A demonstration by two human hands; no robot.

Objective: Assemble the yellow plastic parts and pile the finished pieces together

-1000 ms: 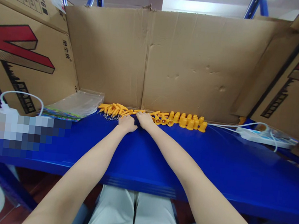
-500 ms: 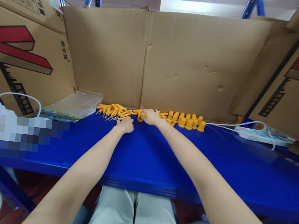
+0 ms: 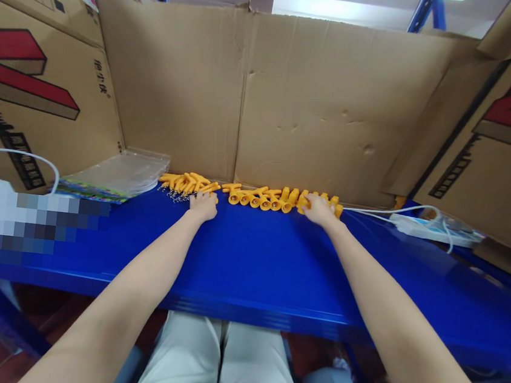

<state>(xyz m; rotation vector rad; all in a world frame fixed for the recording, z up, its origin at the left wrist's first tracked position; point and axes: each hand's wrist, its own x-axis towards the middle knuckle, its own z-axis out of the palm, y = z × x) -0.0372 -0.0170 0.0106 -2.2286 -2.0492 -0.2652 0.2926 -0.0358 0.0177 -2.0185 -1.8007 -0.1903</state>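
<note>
My left hand (image 3: pixel 203 206) is at the right end of a heap of yellow branched pieces (image 3: pixel 188 181) with small metal clasps and chains (image 3: pixel 176 195). Its fingers are curled on one of these pieces, partly hidden by the hand. My right hand (image 3: pixel 321 210) reaches among upright yellow bell-shaped cups (image 3: pixel 293 194), its fingers closed round one in front. Between my hands, several yellow bell-shaped cups (image 3: pixel 254 202) lie in a row with their open ends towards me. More yellow branched pieces (image 3: pixel 231 187) lie behind that row.
A tall cardboard sheet (image 3: pixel 314 106) stands behind the blue tabletop (image 3: pixel 248 258). Cardboard boxes (image 3: pixel 83 91) rise at the left and right. Clear plastic bags (image 3: pixel 125 171) lie at left, near a white cable (image 3: pixel 22 155). A white power strip (image 3: pixel 434 230) lies at right.
My right hand has moved right, from the lying cups to the upright ones, uncovering the row in the middle. My left hand stays by the branched pieces. The view has shifted slightly.
</note>
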